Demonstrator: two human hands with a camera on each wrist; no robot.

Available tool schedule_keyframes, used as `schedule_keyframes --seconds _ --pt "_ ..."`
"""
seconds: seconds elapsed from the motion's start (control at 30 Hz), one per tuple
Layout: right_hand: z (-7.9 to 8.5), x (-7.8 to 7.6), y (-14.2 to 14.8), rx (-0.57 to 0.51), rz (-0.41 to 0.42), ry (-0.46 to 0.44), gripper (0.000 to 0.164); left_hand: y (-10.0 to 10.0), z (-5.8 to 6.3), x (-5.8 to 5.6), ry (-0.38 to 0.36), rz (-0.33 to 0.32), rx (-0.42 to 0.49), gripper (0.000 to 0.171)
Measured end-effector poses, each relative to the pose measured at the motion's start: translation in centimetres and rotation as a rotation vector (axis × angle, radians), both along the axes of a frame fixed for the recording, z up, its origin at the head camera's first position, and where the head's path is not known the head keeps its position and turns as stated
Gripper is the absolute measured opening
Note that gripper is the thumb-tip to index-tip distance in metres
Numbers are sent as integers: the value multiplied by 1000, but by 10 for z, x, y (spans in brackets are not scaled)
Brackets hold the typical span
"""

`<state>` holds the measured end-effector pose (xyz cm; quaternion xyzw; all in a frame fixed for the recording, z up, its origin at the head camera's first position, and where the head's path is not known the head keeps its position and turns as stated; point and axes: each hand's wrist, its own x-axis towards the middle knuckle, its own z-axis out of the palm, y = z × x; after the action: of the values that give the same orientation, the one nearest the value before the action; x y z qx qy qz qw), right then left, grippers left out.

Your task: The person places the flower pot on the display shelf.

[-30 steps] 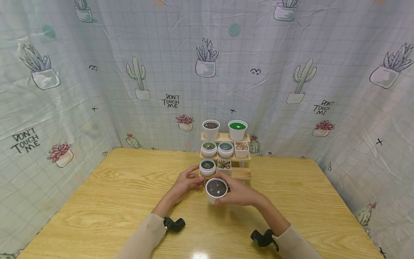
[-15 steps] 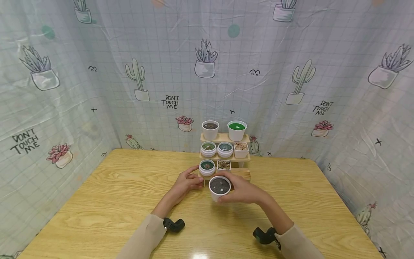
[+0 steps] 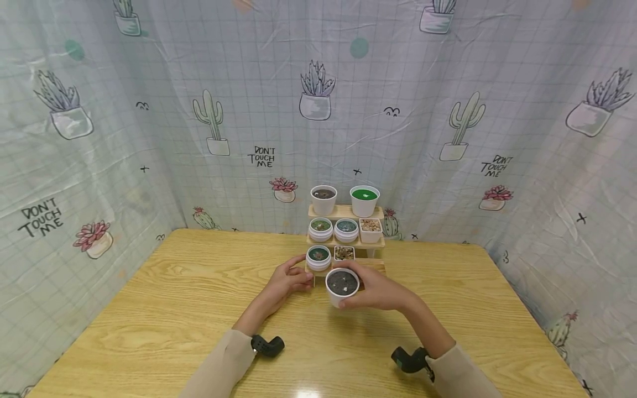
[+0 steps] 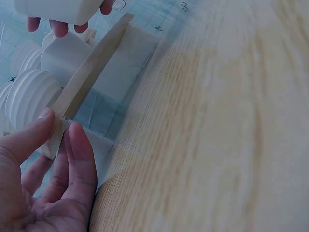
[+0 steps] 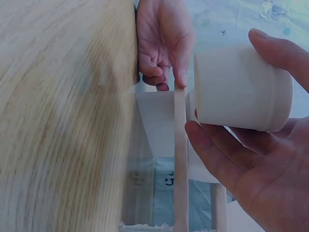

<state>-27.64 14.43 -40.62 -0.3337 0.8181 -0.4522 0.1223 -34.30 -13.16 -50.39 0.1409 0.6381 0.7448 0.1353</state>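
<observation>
My right hand (image 3: 380, 288) grips a white round flowerpot (image 3: 342, 282) filled with dark soil and dotted with a few white bits. It is held in the air just in front of the lowest step of a wooden tiered plant stand (image 3: 376, 267). At that step's left end, my left hand (image 3: 282, 286) pinches the board; in the left wrist view the thumb (image 4: 34, 131) lies on the upper side and fingers are below. Closest to this hand on the step is a ribbed white pot (image 3: 318, 257) with a dark green top. A square pebble pot (image 3: 344, 254) stands beside it, partly covered by the right hand.
On the middle step sit two ribbed round pots (image 3: 320, 229) and a square pot of pale pebbles (image 3: 370, 230). The top step bears a brown-filled pot (image 3: 324, 200) and a green-filled one (image 3: 365, 201). A cactus-print curtain (image 3: 239, 121) hangs behind the wooden table (image 3: 199, 287).
The right hand has carried the soil-filled flowerpot a little to the right and closer to the stand. The left hand stays at the step's left end.
</observation>
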Motion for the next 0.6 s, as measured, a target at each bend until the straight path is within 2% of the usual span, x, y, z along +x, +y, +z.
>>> schedule_keyframes --seconds 0.4,0.6 --pt "1 -4 9 32 -48 58 77 0 0 0 0 2 1 69" --pt "2 -7 15 30 -59 44 76 0 1 1 2 -2 -3 68"
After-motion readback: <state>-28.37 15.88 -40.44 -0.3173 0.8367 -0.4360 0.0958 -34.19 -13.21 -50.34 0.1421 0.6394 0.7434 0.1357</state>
